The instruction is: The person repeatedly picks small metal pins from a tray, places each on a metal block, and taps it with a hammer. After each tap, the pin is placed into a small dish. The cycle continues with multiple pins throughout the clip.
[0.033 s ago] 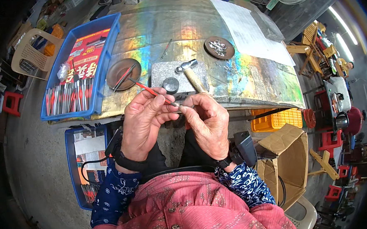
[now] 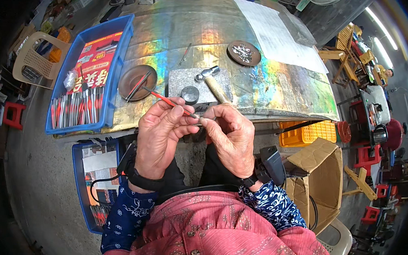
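Observation:
My left hand [image 2: 156,139] is closed in a pinch on a slim red-and-black rod [image 2: 173,103], held slanting in front of the table's near edge. Thumb and forefinger of my right hand [image 2: 230,139] are pressed together at the rod's lower right end. What lies between those fingertips is too small to make out. Just beyond my hands, a hammer [image 2: 219,88] with a wooden handle rests on a grey metal block [image 2: 179,79], beside a round dark piece [image 2: 190,95]. Slim dark and red rods lie in a brown dish [image 2: 127,79] on the left.
At the left, a blue tray [image 2: 121,49] holds many slim red, black and silver pieces. Another brown dish [image 2: 255,59] contains small silvery bits, with more scattered nearby. White sheets [image 2: 282,44] cover the far right. A cardboard box [image 2: 319,179] and yellow crate [image 2: 312,133] stand below right.

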`<state>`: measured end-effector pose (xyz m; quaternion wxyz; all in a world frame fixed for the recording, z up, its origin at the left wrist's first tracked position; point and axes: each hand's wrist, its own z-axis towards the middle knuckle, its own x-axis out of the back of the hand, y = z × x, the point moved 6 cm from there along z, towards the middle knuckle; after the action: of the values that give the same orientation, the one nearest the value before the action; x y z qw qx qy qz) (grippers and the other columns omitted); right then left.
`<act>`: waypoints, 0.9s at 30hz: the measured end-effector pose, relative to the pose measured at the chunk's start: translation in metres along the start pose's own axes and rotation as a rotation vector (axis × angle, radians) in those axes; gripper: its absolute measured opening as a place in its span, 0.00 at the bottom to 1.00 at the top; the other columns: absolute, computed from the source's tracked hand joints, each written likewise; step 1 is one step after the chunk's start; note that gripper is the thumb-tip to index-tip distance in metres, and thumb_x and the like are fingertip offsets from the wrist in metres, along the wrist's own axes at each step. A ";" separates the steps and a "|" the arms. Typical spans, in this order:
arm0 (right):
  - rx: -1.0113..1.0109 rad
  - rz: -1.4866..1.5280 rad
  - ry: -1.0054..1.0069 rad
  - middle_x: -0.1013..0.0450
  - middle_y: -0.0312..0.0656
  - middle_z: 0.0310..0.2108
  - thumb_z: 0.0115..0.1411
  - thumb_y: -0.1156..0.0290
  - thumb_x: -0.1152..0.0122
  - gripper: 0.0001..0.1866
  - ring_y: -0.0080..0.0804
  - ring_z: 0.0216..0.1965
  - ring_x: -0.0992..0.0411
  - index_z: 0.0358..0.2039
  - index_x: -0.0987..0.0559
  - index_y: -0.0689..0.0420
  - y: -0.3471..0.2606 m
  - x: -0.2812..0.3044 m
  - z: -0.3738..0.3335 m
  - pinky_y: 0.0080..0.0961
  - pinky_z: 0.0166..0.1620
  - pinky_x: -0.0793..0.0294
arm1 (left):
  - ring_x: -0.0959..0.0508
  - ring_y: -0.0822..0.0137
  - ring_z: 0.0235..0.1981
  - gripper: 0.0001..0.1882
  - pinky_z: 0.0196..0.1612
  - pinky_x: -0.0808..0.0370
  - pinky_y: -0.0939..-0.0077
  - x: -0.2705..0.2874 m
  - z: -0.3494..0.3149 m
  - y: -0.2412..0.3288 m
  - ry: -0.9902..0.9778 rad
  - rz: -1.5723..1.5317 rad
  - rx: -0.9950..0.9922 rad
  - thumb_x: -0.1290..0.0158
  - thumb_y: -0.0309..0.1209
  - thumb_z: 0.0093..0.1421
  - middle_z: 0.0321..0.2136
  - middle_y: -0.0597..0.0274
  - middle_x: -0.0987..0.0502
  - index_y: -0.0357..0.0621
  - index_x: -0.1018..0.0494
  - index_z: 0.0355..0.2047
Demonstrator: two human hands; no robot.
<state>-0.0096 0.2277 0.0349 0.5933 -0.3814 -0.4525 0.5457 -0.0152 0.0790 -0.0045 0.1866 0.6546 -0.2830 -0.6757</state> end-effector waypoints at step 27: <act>0.072 -0.215 -0.009 0.29 0.43 0.25 0.54 0.80 0.37 0.05 0.33 0.23 0.29 0.30 0.25 0.62 0.006 -0.012 -0.001 0.26 0.27 0.30 | 0.19 0.67 0.31 0.09 0.35 0.19 0.76 0.012 0.002 -0.005 0.112 0.135 -0.080 0.48 0.24 0.64 0.34 0.52 0.21 0.34 0.29 0.43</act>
<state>-0.0107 0.2168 0.0281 0.6597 -0.3066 -0.4736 0.4965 -0.0179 0.0761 -0.0167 0.2732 0.6627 -0.2887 -0.6347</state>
